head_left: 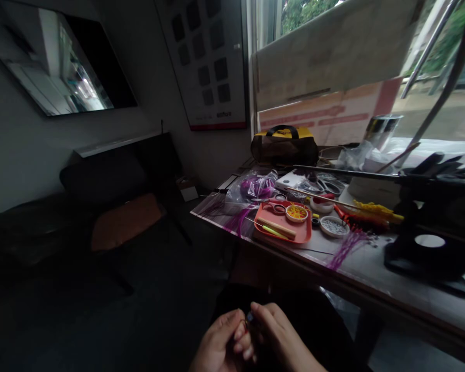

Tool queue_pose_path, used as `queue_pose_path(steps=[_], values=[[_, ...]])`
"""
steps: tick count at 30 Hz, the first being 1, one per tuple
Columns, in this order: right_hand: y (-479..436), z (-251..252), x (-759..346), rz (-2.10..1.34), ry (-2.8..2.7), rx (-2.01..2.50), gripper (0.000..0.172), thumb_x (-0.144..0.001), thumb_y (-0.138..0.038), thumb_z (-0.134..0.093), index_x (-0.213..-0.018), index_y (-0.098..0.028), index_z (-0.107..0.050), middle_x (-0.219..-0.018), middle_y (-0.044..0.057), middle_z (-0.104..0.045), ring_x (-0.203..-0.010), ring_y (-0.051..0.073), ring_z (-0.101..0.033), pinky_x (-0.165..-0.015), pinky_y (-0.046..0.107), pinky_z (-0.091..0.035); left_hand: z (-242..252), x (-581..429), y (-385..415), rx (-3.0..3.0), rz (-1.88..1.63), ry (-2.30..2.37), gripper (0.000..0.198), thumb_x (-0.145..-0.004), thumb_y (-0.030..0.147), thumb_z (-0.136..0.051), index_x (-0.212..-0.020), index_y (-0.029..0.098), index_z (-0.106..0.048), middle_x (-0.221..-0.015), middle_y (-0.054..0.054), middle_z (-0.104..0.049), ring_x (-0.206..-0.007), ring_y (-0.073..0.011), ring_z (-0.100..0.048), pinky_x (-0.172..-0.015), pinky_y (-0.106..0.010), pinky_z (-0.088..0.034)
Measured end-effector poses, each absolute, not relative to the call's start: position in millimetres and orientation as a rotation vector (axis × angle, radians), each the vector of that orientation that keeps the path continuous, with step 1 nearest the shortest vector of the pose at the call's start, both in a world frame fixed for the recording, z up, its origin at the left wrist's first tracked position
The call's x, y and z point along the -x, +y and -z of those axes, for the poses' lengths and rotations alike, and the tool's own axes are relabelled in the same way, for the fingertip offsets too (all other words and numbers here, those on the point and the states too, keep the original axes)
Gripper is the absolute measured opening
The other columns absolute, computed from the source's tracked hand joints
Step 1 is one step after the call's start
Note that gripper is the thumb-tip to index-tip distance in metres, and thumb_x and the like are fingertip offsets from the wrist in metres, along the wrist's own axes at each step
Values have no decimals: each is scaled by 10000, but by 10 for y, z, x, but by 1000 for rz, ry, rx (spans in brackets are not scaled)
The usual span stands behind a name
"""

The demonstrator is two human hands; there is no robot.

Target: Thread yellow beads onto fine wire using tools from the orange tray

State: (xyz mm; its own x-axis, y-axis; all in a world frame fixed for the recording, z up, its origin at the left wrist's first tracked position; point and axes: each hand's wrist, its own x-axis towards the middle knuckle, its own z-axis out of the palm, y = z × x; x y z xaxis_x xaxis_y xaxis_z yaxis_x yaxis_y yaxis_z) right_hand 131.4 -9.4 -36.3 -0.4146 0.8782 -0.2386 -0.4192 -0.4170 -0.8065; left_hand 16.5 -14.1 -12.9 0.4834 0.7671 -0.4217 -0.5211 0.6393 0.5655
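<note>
Low in the view, above the dark-clothed lap, my left hand (221, 341) and my right hand (276, 326) meet with fingertips close together. Both are closed in a pinch. Between them shows a small dark object (249, 317) with a bluish glint, too small and dim to name. The fingers hide most of it. Past the hands, on the table, lies a red tray (304, 233) with a small bowl of yellow and orange pieces (296, 212), scissors (277, 207) and a yellow-green-handled tool (276, 232).
On the table (294, 254) are purple strands (346, 249), a dish of small grey pieces (334, 226), plastic-bagged purple material (256, 186) and a black stand (430, 253). A yellow-black bag (284, 147) stands by the window. A chair (126, 222) is at left.
</note>
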Motion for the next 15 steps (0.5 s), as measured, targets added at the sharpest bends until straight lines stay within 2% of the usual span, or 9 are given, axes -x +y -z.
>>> queue_pose_path(steps=[8, 15], values=[[-111, 330, -1320, -1919, -886, 856, 614, -692, -694, -477, -442, -135, -526, -345, 0, -460, -326, 90, -427, -403, 202, -340, 157, -147, -135, -383, -811, 720, 382, -596, 400, -768, -495, 155, -494, -386, 73, -383, -428, -77, -376, -526, -232, -318], [-108, 323, -1353, -1902, -924, 831, 600, -706, -686, -470, -458, -143, -537, -376, 28, -489, -346, 100, -434, -420, 215, -355, 176, -167, -114, -402, -802, 672, 382, -610, 401, -759, -493, 158, -489, -377, 80, -359, -418, -75, -360, -521, -235, -315]])
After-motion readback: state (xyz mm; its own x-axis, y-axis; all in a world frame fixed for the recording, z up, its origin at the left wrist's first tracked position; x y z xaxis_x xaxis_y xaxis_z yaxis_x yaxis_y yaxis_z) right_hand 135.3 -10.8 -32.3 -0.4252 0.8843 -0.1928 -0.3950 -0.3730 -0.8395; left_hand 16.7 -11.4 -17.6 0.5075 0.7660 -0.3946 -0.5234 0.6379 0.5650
